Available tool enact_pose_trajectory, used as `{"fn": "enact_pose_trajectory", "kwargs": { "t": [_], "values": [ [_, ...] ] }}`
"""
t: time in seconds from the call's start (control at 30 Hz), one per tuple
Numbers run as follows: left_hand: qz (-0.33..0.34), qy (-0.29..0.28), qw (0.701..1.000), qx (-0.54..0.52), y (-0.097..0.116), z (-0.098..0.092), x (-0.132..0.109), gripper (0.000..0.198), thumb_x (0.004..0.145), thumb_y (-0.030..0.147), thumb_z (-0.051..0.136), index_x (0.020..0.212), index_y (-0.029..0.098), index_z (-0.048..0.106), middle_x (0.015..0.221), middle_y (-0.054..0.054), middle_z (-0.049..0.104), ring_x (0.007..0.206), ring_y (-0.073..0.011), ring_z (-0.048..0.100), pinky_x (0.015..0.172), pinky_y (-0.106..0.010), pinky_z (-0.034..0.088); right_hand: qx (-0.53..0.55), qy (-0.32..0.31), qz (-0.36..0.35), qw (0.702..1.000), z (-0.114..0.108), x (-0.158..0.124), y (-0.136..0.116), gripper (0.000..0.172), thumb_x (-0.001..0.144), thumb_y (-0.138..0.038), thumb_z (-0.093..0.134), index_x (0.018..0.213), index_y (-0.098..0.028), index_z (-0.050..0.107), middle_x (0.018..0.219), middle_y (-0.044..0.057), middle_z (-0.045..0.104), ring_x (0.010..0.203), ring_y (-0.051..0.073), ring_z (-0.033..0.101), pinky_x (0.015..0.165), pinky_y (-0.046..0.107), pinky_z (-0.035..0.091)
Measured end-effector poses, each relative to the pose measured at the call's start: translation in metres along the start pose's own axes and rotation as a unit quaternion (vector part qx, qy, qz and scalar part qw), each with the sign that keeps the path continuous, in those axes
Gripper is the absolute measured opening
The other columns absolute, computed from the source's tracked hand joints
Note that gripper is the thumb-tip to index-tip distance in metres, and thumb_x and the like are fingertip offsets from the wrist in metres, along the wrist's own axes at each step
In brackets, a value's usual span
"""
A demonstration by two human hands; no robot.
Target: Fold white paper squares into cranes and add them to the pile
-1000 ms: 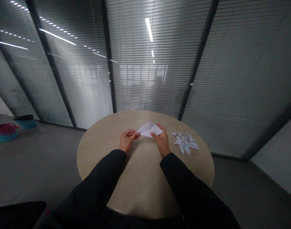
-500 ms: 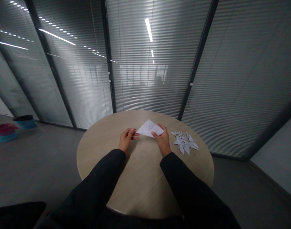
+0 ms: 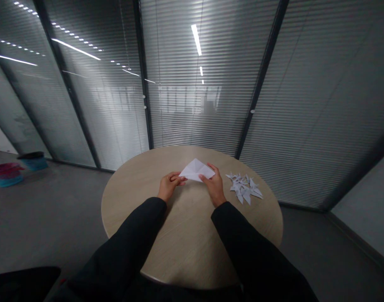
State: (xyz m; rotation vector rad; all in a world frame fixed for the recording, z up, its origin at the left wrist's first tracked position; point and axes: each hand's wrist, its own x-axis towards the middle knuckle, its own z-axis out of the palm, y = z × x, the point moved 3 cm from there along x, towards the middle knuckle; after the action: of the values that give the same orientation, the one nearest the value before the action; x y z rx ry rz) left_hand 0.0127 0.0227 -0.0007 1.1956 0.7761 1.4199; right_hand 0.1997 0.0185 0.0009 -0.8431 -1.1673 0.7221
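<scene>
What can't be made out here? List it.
Head view:
- Folded white paper sheet: underside, hidden by itself, left hand, right hand.
- Heap of small white paper cranes: count, too small, overlapping.
- Red-and-blue heap, far left: too small, cut off by the edge.
- Pixelated patch on grey slatted blinds: blurred.

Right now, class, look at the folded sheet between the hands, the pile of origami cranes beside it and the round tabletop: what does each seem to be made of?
The folded sheet looks like thin white paper: matte, with crisp creases. The pile of origami cranes looks like the same matte paper, with sharp folded points. The round tabletop shows light beige grain and a soft sheen, so wood or wood-look laminate; the look leaves that open.
</scene>
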Motion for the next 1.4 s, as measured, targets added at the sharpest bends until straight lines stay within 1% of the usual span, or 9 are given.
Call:
{"fn": "enact_pose_trajectory", "kwargs": {
  "t": [0.47, 0.77, 0.87, 0.97, 1.07, 1.17, 1.23, 1.3, 1.4],
  "values": [
    [0.001, 0.018, 1.0, -0.009, 0.001, 0.0, -0.003, 0.04, 0.057, 0.035, 0.085, 0.08, 0.011, 0.062, 0.077, -0.011, 0.074, 0.076, -0.0208, 0.071, 0.083, -0.037, 0.055, 0.01, 0.009, -0.002, 1.0, 0.001, 0.0, -0.001, 0.069, 0.064, -0.032, 0.076, 0.126, -0.02, 0.047, 0.103, 0.007, 0.069, 0.089, 0.022, 0.066, 0.084, 0.037, 0.052],
    [0.01, 0.007, 1.0, -0.008, 0.002, 0.001, -0.003, 0.042, 0.059, 0.041, 0.083, 0.078, 0.01, 0.062, 0.073, -0.01, 0.073, 0.071, -0.0191, 0.071, 0.078, -0.035, 0.056, 0.035, 0.016, 0.003, 0.999, 0.001, 0.002, 0.003, 0.07, 0.061, -0.031, 0.077, 0.123, -0.021, 0.047, 0.102, 0.006, 0.069, 0.09, 0.022, 0.066, 0.085, 0.037, 0.052],
    [0.017, 0.003, 1.0, -0.015, 0.0, 0.0, -0.002, 0.043, 0.061, 0.041, 0.082, 0.083, 0.01, 0.062, 0.075, -0.01, 0.073, 0.075, -0.0202, 0.071, 0.079, -0.035, 0.055, 0.037, 0.016, 0.001, 0.999, 0.001, 0.002, 0.003, 0.069, 0.062, -0.031, 0.077, 0.123, -0.021, 0.046, 0.104, 0.006, 0.069, 0.09, 0.021, 0.066, 0.085, 0.037, 0.051],
    [0.025, -0.012, 1.0, -0.008, -0.002, -0.001, -0.001, 0.047, 0.064, 0.042, 0.079, 0.094, 0.009, 0.063, 0.077, -0.01, 0.073, 0.079, -0.0215, 0.071, 0.082, -0.036, 0.055, 0.024, 0.015, 0.0, 1.0, 0.0, 0.003, 0.004, 0.069, 0.063, -0.031, 0.076, 0.124, -0.021, 0.046, 0.103, 0.006, 0.068, 0.089, 0.021, 0.065, 0.084, 0.036, 0.051],
    [0.038, -0.034, 0.999, 0.009, -0.003, -0.002, 0.001, 0.059, 0.067, 0.044, 0.077, 0.112, 0.01, 0.058, 0.076, -0.009, 0.072, 0.084, -0.0229, 0.071, 0.082, -0.037, 0.054, 0.0, 0.018, -0.009, 1.0, -0.003, 0.004, 0.005, 0.069, 0.064, -0.031, 0.075, 0.125, -0.021, 0.045, 0.103, 0.006, 0.067, 0.088, 0.021, 0.064, 0.082, 0.036, 0.051],
    [0.034, -0.041, 0.998, 0.024, -0.004, -0.004, 0.002, 0.066, 0.07, 0.048, 0.073, 0.12, 0.011, 0.052, 0.083, -0.01, 0.072, 0.086, -0.0233, 0.07, 0.08, -0.037, 0.054, -0.035, 0.011, -0.017, 0.999, -0.005, 0.004, 0.005, 0.067, 0.067, -0.032, 0.073, 0.127, -0.021, 0.045, 0.099, 0.005, 0.067, 0.084, 0.02, 0.064, 0.077, 0.033, 0.052],
    [0.015, -0.05, 0.998, 0.047, -0.006, -0.005, 0.003, 0.069, 0.066, 0.045, 0.077, 0.12, 0.012, 0.051, 0.085, -0.01, 0.072, 0.083, -0.0226, 0.069, 0.077, -0.036, 0.054, -0.058, -0.002, -0.013, 0.998, -0.005, 0.002, 0.004, 0.067, 0.068, -0.032, 0.072, 0.128, -0.021, 0.044, 0.095, 0.004, 0.067, 0.079, 0.019, 0.063, 0.073, 0.032, 0.051],
    [0.008, -0.058, 0.994, 0.089, -0.009, -0.004, 0.005, 0.071, 0.057, 0.037, 0.083, 0.117, 0.012, 0.054, 0.085, -0.009, 0.072, 0.08, -0.0214, 0.068, 0.076, -0.034, 0.052, -0.066, -0.026, -0.007, 0.997, -0.002, 0.001, 0.003, 0.068, 0.068, -0.032, 0.072, 0.129, -0.021, 0.044, 0.092, 0.003, 0.066, 0.076, 0.018, 0.063, 0.07, 0.03, 0.051],
    [0.036, -0.058, 0.986, 0.154, -0.01, -0.004, 0.006, 0.063, 0.05, 0.028, 0.086, 0.105, 0.011, 0.061, 0.087, -0.008, 0.072, 0.079, -0.0203, 0.067, 0.073, -0.029, 0.05, -0.052, -0.063, -0.003, 0.997, 0.003, -0.002, 0.002, 0.068, 0.069, -0.032, 0.071, 0.13, -0.021, 0.042, 0.09, 0.003, 0.067, 0.074, 0.018, 0.063, 0.069, 0.03, 0.051]
  ]
}}
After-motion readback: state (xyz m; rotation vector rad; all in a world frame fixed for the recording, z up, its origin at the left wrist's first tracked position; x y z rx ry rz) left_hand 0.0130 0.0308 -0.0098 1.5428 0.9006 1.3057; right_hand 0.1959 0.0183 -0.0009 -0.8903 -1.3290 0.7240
